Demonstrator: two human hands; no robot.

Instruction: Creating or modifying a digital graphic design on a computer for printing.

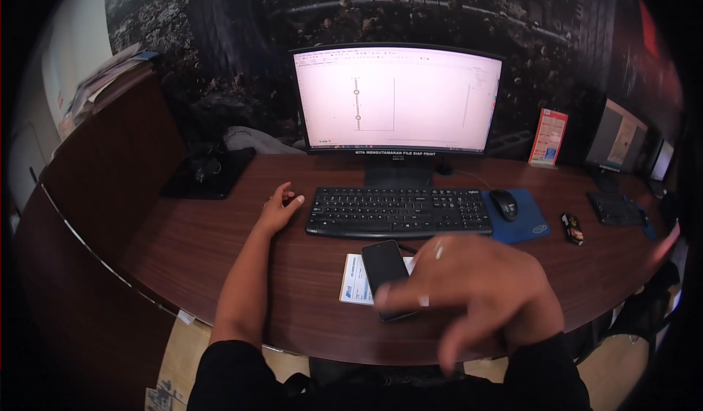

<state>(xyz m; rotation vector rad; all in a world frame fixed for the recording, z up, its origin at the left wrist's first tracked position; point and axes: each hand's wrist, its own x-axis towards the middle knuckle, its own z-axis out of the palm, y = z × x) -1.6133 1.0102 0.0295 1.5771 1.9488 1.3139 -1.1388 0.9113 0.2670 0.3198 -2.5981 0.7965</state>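
Note:
My left hand (280, 209) rests on the brown desk just left of a black keyboard (399, 212), its fingers loosely apart and holding nothing. Raised close to the camera, my right hand (483, 283) is blurred by motion. Its thumb hangs down, apart from the fingers that point left, and I see nothing held. Partly behind those fingers lies a black smartphone (384, 263), on top of a white and blue printed slip of paper (354, 279). To the right of the keyboard, a black mouse (504, 204) sits on a blue mouse pad (529, 215).
A monitor (399, 100) with a mostly white drawing window stands behind the keyboard. At the left are a black flat stand (207, 173) and papers piled on a partition (110, 89). Rightward are a small dark packet (572, 229), a red card (548, 137) and another screen (619, 136).

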